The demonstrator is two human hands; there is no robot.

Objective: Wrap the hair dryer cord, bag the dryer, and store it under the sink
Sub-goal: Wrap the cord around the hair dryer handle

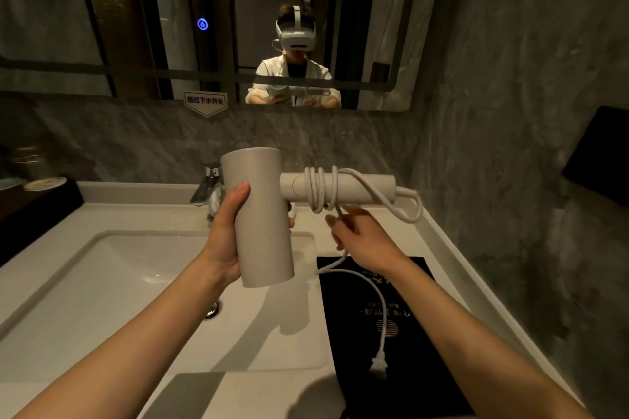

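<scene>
A beige hair dryer (262,214) hangs above the sink, its barrel upright and its handle (367,189) pointing right. My left hand (224,235) grips the barrel. Several turns of white cord (318,187) circle the handle near the barrel. My right hand (360,231) sits just below the handle and pinches the cord. The loose end trails down to the plug (378,366), which dangles over a black bag (408,333) lying flat on the counter at the right.
A white basin (102,282) with a chrome tap (211,187) lies below my hands. The mirror (204,10) reflects a person wearing a headset. A dark tray with small dishes (44,184) stands at the far left. Grey stone wall closes the right side.
</scene>
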